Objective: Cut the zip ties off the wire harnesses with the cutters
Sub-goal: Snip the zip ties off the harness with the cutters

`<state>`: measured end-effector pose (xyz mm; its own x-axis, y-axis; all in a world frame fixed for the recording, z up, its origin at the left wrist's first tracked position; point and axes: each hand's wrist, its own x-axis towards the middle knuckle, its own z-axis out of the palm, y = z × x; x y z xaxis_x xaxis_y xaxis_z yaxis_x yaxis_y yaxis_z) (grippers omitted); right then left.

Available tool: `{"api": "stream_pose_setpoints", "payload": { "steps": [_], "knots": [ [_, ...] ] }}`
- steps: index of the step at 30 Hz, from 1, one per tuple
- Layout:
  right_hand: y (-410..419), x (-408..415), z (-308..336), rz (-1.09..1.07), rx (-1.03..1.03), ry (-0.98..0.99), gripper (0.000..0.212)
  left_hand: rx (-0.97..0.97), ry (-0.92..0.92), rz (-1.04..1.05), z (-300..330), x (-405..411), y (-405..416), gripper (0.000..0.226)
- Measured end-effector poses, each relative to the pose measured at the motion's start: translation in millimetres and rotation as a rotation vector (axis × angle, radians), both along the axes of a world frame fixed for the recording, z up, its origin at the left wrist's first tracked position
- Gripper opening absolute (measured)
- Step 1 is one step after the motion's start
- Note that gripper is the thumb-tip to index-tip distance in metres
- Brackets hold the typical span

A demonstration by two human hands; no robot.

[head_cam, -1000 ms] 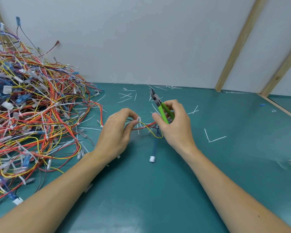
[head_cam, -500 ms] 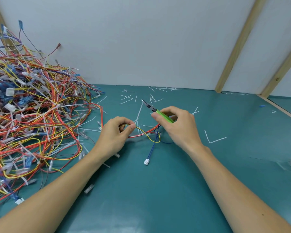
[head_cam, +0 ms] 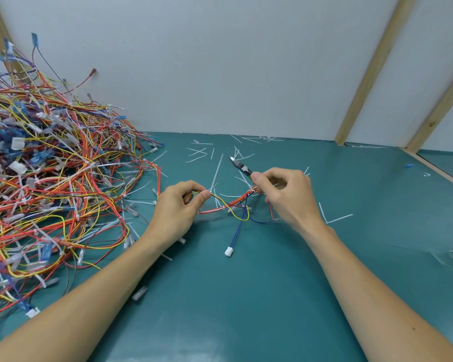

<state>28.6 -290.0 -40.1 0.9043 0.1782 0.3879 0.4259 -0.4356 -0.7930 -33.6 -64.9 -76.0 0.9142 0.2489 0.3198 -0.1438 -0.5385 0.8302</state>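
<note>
A small wire harness (head_cam: 229, 205) of red, orange, yellow and blue wires stretches between my two hands above the green table. My left hand (head_cam: 179, 210) pinches its left end between thumb and fingers. My right hand (head_cam: 285, 197) grips the green-handled cutters (head_cam: 242, 168), whose jaws point up and left, away from the wires, and its fingers also pinch the right end of the harness. A blue lead with a white connector (head_cam: 228, 251) hangs down onto the table.
A big tangled pile of wire harnesses (head_cam: 50, 184) fills the left side. Cut white zip tie pieces (head_cam: 215, 163) lie scattered on the green table (head_cam: 246, 309) behind and beside my hands. A white wall with wooden battens (head_cam: 372, 74) stands behind.
My hands have drawn apart and stretched the harness out. The cutters have tilted from upright to pointing up and left. The white connector has shifted left and nearer to me.
</note>
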Motion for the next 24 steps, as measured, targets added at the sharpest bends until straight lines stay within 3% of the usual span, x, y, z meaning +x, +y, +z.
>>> {"api": "stream_pose_setpoints", "payload": {
  "steps": [5,14,24],
  "knots": [
    [-2.5,0.6,1.7,0.090,-0.058,0.025,0.029,0.003,0.017,0.027,-3.8,2.3,1.3,0.016],
    [-6.4,3.4,-1.4,-0.015,-0.423,-0.108,0.035,-0.001,0.031,0.043,-4.3,3.2,1.9,0.016],
    [-4.5,-0.9,1.3,0.027,-0.445,-0.133,0.022,0.056,-0.056,0.052,4.3,-2.3,-2.5,0.012]
  ]
}}
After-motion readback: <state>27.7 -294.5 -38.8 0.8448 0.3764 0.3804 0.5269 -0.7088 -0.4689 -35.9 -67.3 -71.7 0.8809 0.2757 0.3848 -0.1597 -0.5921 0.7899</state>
